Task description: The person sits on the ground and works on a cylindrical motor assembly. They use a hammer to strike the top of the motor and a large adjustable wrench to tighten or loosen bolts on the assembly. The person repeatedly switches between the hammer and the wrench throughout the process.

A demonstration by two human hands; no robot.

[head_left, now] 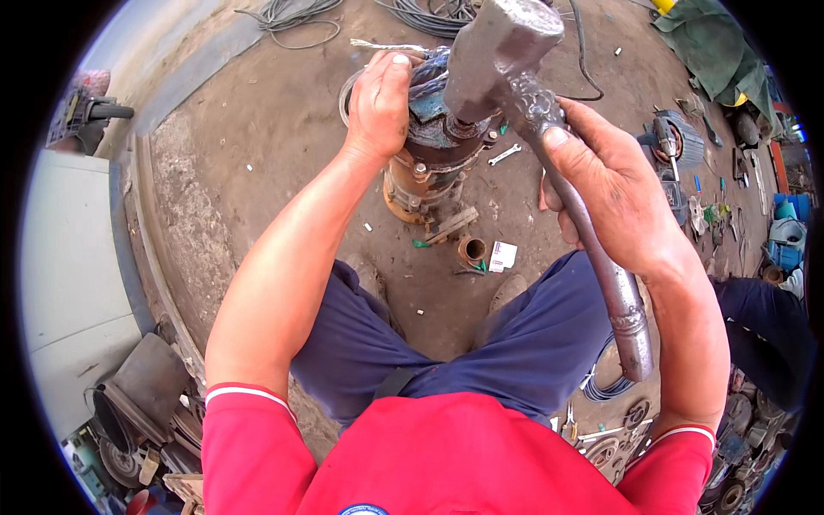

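My right hand (609, 184) is wrapped round the metal handle of a heavy hammer (506, 56). The handle is a dark steel bar, joined to the head by a lumpy weld. The hammer head is raised in front of an upright, rusty cylindrical motor or pump (429, 163) and hides part of its top. At the top left of that machine, my left hand (382, 99) is closed on a bundle of bluish wires (433, 73), whose frayed pale ends stick out to the left. Most of its fingertips are hidden behind the wires.
An open-end wrench (505, 155), a short pipe piece (472, 249) and a small white box (503, 257) lie on the dirt floor by the machine. Coiled cable (429, 15) lies beyond. A motor stator (682, 137) and scattered tools are at right; another person's dark-clothed leg (764, 335) shows there.
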